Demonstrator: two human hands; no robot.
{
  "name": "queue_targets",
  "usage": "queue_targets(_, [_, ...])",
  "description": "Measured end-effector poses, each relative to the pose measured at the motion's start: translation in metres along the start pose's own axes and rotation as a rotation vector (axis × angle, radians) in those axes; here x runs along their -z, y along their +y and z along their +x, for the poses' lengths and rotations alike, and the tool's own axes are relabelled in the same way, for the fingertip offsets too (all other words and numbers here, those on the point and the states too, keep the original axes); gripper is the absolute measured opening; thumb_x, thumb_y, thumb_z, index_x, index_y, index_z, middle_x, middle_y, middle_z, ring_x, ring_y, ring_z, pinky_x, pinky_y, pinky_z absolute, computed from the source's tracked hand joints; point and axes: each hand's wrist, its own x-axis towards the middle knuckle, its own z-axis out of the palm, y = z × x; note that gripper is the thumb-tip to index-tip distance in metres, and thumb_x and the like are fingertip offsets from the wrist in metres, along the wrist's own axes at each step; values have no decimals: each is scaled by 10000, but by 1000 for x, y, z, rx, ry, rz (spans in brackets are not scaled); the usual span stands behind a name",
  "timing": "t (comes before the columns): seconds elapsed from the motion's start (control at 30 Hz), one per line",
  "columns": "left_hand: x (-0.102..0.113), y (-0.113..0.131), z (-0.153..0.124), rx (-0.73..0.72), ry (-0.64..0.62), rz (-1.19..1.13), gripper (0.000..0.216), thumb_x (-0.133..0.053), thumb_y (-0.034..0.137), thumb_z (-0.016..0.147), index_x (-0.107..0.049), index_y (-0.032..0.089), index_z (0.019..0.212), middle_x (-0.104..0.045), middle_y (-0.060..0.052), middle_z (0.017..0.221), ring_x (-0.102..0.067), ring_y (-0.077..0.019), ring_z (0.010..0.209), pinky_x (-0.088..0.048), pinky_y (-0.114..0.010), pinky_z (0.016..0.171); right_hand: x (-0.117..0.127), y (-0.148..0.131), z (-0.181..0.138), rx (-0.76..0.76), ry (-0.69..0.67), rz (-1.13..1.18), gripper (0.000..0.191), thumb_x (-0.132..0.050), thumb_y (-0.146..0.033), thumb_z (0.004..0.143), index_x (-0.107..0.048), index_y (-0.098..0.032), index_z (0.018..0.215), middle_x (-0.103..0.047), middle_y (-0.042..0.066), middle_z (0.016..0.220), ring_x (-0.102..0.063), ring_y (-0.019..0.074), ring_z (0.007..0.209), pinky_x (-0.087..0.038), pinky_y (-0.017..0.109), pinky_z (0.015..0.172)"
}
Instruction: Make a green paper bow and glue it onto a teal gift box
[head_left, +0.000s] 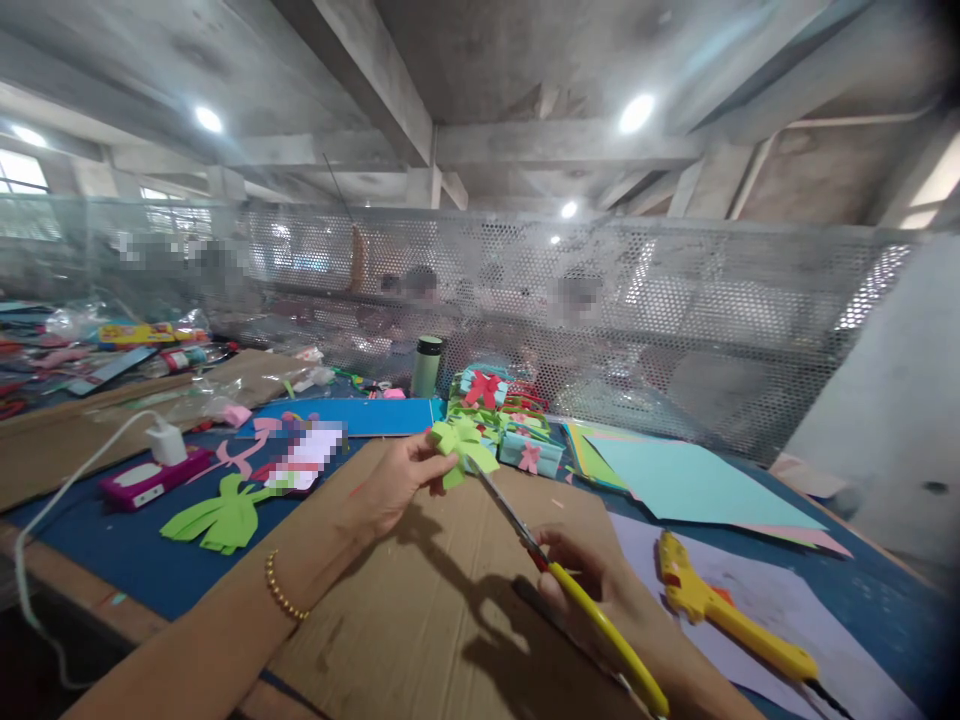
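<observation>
Between the thumb and fingers of my left hand (409, 475) is a light green paper flower (466, 447), held up above a brown cardboard sheet (420, 620). My right hand (592, 590) grips yellow-handled scissors (592, 610), whose blades point up and left. The blade tips reach the flower's lower right edge; whether they touch it I cannot tell. Left of my left forearm lies a bunch of green paper cut-outs (221, 515). Behind the flower stand small paper boxes, one of them a light blue box (544, 455) with a pink bow.
A yellow glue gun (727, 610) rests on a lilac sheet (814, 610) at the right. Coloured paper (697, 480) is stacked behind it. At the left are a purple power strip (154, 480) and a white cable. A green bottle (427, 368) stands before the perforated metal screen (675, 300).
</observation>
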Motion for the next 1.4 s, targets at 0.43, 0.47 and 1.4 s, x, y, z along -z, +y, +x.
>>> queue_targets(0.43, [-8, -14, 0, -86, 97, -72, 250, -783, 367, 733, -651, 162, 792, -590, 13, 715, -491, -84, 549, -391, -234, 524, -13, -5, -2, -24, 52, 22, 521, -611, -670, 779, -619, -205, 1013, -572, 14, 831, -561, 173, 730, -470, 274, 644])
queue_targets(0.47, [-8, -15, -1, -77, 95, -65, 248, -781, 369, 735, -656, 162, 796, -594, 8, 715, -491, -86, 551, -392, -237, 528, -14, -6, -2, -30, 66, 32, 524, -610, -675, 777, -622, -206, 1009, -568, 8, 811, -560, 170, 718, -466, 270, 634])
queue_targets(1.4, [-12, -13, -4, 38, 75, -145, 335, -831, 405, 676, -659, 145, 799, -571, 11, 705, -486, -76, 550, -412, -222, 532, -16, -2, 1, -73, 63, 85, 564, -689, -677, 705, -637, -194, 991, -514, -22, 730, -489, 138, 638, -409, 239, 569])
